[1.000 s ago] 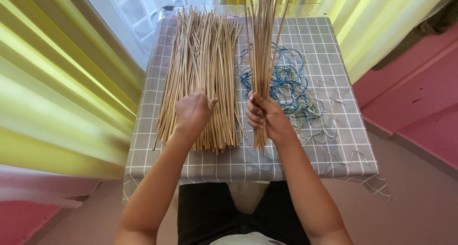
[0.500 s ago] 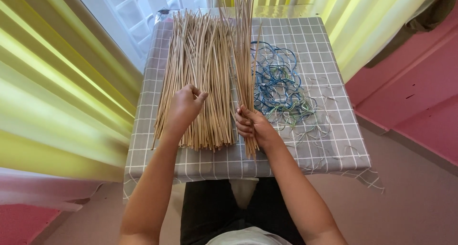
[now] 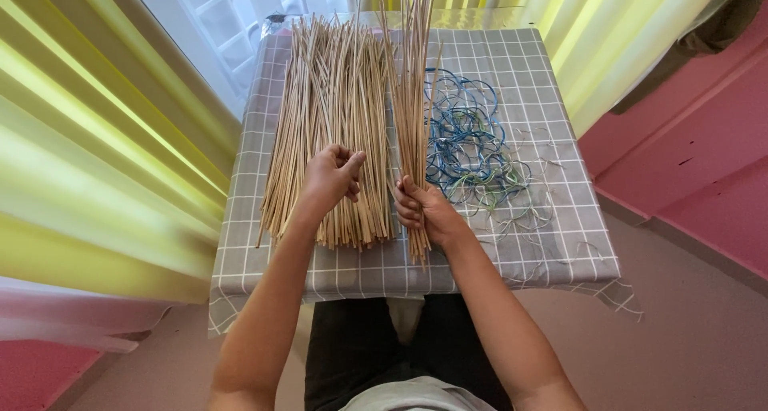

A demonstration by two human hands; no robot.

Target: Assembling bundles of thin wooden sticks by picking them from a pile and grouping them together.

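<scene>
Step in hand: sorting thin cane sticks; by the look of it, a few are being picked off the big pile to join a smaller bunch.
Left hand (image 3: 332,175): fingers curled and pinched down into the near end of the pile of sticks (image 3: 336,115), closed on what seems to be one or a few strands; the exact number is too fine to tell.
Right hand (image 3: 422,209): fist wrapped firmly round the lower end of the bunch of sticks (image 3: 412,83), held upright and leaning away from the person, tips running out of the top of the view.
Pile: lies flat on the left half of the surface, fanned lengthwise, near ends roughly level close to the front edge.
Bunch: just beside the pile's right edge, touching or nearly so.
Blue wire loops (image 3: 468,143): tangled heap to the right of the bunch, with loose pale offcuts strewn near it.
Surface: small table under a grey checked cloth (image 3: 552,243), yellow curtains on both sides.
Next move calls for: lifting the pinched strands clear without dragging neighbours, then briefly loosening the right grip to admit them, keeping the butt ends aligned.
</scene>
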